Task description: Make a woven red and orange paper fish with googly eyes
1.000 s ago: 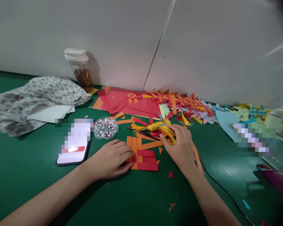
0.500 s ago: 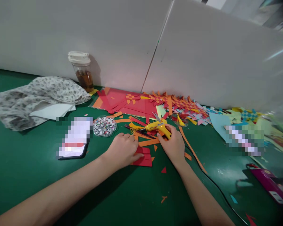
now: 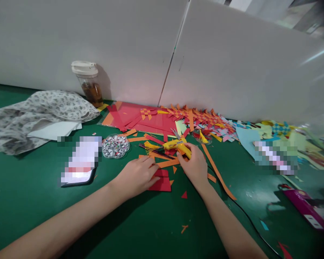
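My left hand [image 3: 136, 177] rests over a small piece of red paper strips [image 3: 163, 184], its thumb and curled fingers against the paper's left side. The fingers cover part of that piece. Beyond the knuckles an orange paper end [image 3: 143, 157] pokes out; whether the hand grips it is unclear. My right hand [image 3: 196, 166] is wrapped round the handle of a yellow glue gun [image 3: 176, 144], whose nozzle points left toward a yellow tassel [image 3: 151, 146]. Orange strips [image 3: 169, 163] lie between the hands.
A black cord [image 3: 248, 216] trails toward me at the right. Around the hands are a tub of googly eyes [image 3: 115, 145], a phone [image 3: 82, 162], a lidded cup [image 3: 89, 84], a patterned cloth [image 3: 54, 104], woven orange-red paper fish [image 3: 202, 118] and a purple power strip [image 3: 304, 208].
The whole view has shifted slightly. My left fingers have shifted a little on the red paper, and an orange end now shows past them. My right hand keeps hold of the glue gun.
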The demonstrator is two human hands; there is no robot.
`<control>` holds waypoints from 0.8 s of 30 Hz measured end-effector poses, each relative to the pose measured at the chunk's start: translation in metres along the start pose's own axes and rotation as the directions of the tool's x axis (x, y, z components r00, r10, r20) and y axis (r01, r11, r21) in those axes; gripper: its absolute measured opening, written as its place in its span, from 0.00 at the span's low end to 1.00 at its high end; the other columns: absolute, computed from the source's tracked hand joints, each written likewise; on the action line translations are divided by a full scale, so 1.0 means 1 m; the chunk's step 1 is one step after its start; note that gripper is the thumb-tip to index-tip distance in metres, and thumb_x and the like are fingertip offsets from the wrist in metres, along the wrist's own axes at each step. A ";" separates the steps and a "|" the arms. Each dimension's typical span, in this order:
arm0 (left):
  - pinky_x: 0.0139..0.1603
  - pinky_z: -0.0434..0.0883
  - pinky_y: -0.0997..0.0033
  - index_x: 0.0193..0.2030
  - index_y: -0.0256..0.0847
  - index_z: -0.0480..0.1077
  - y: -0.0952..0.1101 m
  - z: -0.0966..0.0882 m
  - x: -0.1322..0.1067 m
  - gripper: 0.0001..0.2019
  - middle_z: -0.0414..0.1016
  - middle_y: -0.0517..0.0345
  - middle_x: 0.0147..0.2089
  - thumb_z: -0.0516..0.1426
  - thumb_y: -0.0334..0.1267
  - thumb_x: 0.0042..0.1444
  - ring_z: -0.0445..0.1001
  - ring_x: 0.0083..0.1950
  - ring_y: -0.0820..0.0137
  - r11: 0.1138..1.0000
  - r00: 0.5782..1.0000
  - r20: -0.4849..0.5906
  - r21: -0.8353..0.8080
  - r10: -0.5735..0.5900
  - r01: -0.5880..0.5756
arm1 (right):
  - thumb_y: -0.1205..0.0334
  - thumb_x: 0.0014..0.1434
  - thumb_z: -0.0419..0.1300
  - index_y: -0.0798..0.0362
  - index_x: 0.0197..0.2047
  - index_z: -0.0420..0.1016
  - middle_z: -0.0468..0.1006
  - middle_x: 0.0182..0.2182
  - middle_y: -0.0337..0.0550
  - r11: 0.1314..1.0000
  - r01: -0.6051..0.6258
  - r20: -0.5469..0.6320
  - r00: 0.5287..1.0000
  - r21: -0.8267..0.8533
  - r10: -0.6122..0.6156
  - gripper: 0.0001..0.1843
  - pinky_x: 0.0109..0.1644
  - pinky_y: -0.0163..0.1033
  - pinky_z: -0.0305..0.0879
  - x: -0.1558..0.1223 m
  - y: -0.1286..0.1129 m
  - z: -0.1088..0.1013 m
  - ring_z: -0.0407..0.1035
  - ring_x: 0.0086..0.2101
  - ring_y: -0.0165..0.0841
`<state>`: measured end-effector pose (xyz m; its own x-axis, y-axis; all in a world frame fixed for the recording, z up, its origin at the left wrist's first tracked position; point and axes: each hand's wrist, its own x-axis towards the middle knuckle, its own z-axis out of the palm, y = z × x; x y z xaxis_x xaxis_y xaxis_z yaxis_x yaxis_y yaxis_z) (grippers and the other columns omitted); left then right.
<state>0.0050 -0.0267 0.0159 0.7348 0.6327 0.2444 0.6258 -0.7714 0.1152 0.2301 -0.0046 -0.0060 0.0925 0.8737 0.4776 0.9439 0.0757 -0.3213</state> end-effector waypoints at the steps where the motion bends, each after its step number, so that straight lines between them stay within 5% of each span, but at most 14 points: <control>1: 0.39 0.72 0.63 0.44 0.36 0.69 0.000 -0.001 0.004 0.13 0.72 0.49 0.39 0.50 0.41 0.60 0.72 0.41 0.61 1.000 1.000 0.027 0.005 0.014 -0.014 | 0.57 0.53 0.55 0.52 0.47 0.65 0.73 0.43 0.51 1.000 -0.004 0.003 1.000 0.000 0.004 0.18 0.40 0.45 0.65 0.000 0.000 0.000 0.67 0.43 0.45; 6: 0.36 0.72 0.64 0.41 0.35 0.71 -0.001 -0.006 0.017 0.11 0.71 0.50 0.37 0.53 0.40 0.57 0.72 0.41 0.60 0.997 0.993 0.090 0.004 0.076 -0.077 | 0.57 0.53 0.56 0.52 0.47 0.65 0.73 0.43 0.50 1.000 -0.007 0.020 1.000 0.007 0.007 0.18 0.41 0.45 0.64 0.001 0.000 -0.001 0.67 0.44 0.45; 24: 0.38 0.73 0.61 0.38 0.36 0.70 0.003 -0.005 0.021 0.08 0.73 0.51 0.36 0.53 0.33 0.51 0.73 0.39 0.60 0.995 0.992 0.122 -0.100 0.040 -0.028 | 0.57 0.53 0.56 0.52 0.46 0.65 0.73 0.43 0.50 1.000 0.011 0.002 1.000 0.012 -0.011 0.17 0.42 0.45 0.64 0.001 0.002 0.001 0.67 0.43 0.44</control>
<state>0.0211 -0.0161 0.0267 0.7854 0.6051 0.1299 0.5759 -0.7915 0.2045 0.2313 -0.0033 -0.0074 0.0813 0.8736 0.4798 0.9410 0.0914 -0.3259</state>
